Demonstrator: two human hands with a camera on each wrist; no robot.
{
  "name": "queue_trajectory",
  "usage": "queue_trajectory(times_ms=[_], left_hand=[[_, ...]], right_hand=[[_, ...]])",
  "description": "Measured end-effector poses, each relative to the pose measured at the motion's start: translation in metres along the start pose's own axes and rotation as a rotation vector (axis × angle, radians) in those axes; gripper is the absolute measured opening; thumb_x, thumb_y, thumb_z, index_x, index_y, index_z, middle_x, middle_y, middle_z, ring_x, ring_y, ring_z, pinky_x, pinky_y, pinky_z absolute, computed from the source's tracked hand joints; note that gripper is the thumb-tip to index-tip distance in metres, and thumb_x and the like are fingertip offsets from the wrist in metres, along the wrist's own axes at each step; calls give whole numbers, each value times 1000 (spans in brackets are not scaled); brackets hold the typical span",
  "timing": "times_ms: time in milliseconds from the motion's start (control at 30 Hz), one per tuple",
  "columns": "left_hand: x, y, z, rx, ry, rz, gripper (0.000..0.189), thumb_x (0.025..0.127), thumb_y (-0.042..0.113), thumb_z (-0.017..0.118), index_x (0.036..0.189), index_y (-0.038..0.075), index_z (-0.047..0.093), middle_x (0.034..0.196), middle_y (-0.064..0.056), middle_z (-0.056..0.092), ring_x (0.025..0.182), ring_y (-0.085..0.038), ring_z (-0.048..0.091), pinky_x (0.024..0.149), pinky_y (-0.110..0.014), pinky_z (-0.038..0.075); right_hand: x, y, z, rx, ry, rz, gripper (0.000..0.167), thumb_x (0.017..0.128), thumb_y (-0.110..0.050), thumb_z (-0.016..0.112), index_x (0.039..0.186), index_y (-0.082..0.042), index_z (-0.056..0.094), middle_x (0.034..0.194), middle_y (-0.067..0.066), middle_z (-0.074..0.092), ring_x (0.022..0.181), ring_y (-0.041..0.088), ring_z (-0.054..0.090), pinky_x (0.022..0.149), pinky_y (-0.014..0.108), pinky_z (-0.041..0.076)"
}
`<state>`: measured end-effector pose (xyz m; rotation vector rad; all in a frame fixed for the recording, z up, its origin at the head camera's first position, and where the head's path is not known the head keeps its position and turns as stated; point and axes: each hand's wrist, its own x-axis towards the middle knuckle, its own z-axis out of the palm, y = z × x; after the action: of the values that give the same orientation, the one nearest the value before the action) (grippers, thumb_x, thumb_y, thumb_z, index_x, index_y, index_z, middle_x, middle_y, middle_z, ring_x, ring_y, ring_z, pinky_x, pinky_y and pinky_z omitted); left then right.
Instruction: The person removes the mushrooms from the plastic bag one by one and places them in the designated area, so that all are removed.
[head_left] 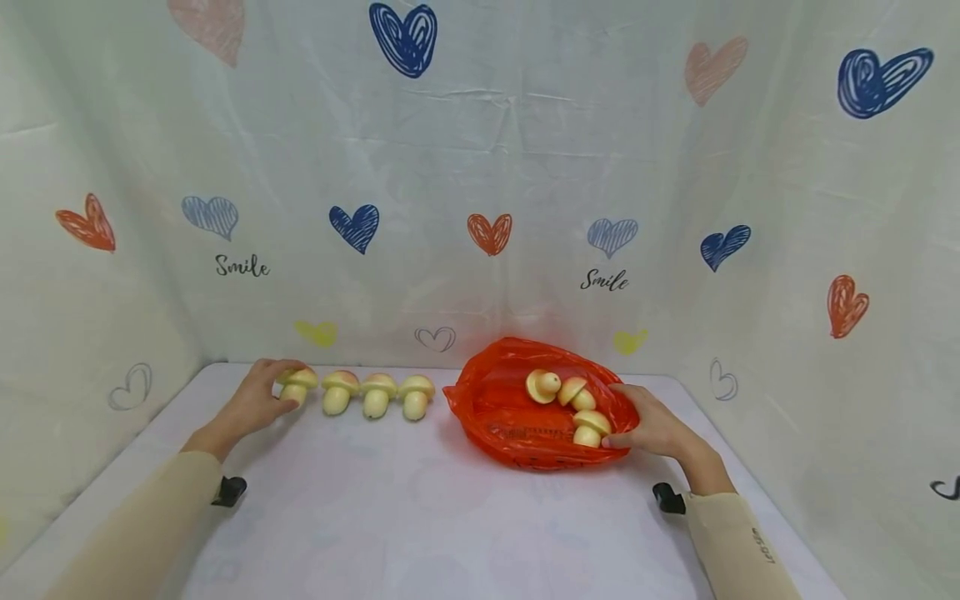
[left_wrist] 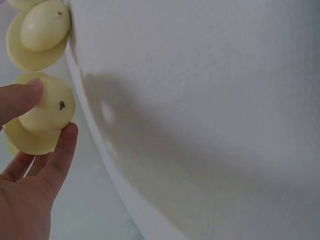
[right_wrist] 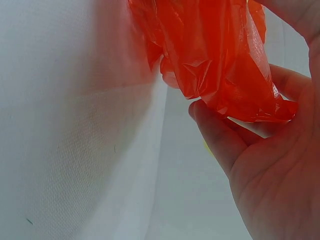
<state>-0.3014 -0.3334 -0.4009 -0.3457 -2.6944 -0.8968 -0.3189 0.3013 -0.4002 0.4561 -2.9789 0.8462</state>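
Observation:
At the left end of a row, my left hand pinches a pale yellow toy mushroom with a pinkish cap. The left wrist view shows the thumb and fingers around this mushroom, its stem end with a dark mark facing the camera. Three similar mushrooms stand side by side to its right. My right hand grips the right side of an open red plastic bag, its thumb at the near rim. Inside the bag lie three mushrooms; crumpled red film fills the right hand's grasp.
A white cloth covers the table. Behind it and at both sides hangs a pale curtain printed with hearts and "Smile". Black wrist devices show below both hands.

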Motion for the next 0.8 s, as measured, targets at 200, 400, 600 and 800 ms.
queue_trajectory(times_ms=[200,400,600,800], left_hand=[[6,-5,6,2,-28,-34,56,78,-3,70,130,-2,48,123,-35,35,110,-51,40,91,-66,34],[8,-8,9,21,-34,-44,56,77,-4,71,128,-3,49,121,-36,36,109,-52,41,90,-66,35],[12,-10,10,33,-43,-45,56,77,-3,71,128,-2,49,120,-36,37,109,-52,41,91,-66,34],[13,-7,10,38,-69,-73,56,79,-1,70,130,-1,48,122,-36,35,111,-53,40,92,-67,33]], right_hand=[[0,0,1,-3,2,5,99,64,-46,84,144,-11,36,145,17,35,127,41,37,92,61,43],[0,-1,1,-9,-3,6,98,65,-45,83,144,-12,36,145,17,34,127,41,36,92,60,43],[0,-2,0,-10,-1,3,97,65,-43,84,144,-12,37,145,17,35,128,40,36,92,61,42],[0,-1,0,-9,-4,4,97,65,-43,84,143,-11,37,145,17,35,128,41,36,92,61,43]])
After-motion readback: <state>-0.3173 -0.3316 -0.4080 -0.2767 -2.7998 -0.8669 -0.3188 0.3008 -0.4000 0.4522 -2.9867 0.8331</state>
